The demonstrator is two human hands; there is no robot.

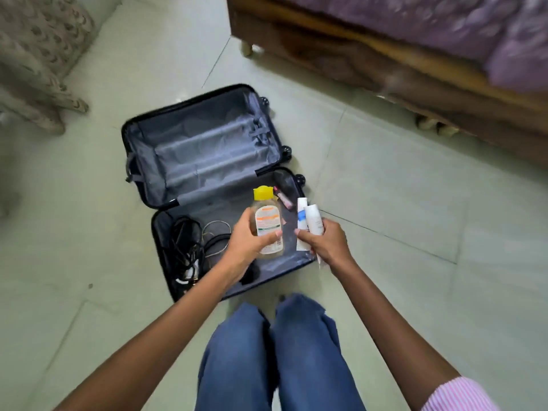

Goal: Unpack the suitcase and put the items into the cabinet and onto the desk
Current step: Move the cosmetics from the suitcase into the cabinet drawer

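Here, a pale tiled floor (385,203) fills most of the view. A wooden bed (370,72) with a purple cover stands beyond the suitcase, off to its right. A patterned fabric (38,54) hangs beyond the suitcase to its left.

The dark suitcase (204,143) lies wide open on the floor, its two halves flat. The far half shows only grey lining and straps. The person stands just on the near side of the suitcase, and the legs in blue jeans (267,366) rise from the bottom edge of the view. A pink striped sleeve (462,396) shows at the right arm.

Both hands are held above the near half of the suitcase. The left hand (246,244) grasps a clear bottle from the side, with the thumb across its label. The right hand (329,244) is wrapped round two white tubes, which stand up out of its grip.

A tangle of black cables (189,247) lies in the left part of the suitcase's near half. The clear bottle (267,221) has an orange and white label and a yellow cap (263,193), and is held upright, just left of the tubes. The white tubes (310,223) sit side by side, one with a blue band. A dark pouch (283,179) rests in the far right corner of the near half, and a small pink stick (283,198) lies just beside it.
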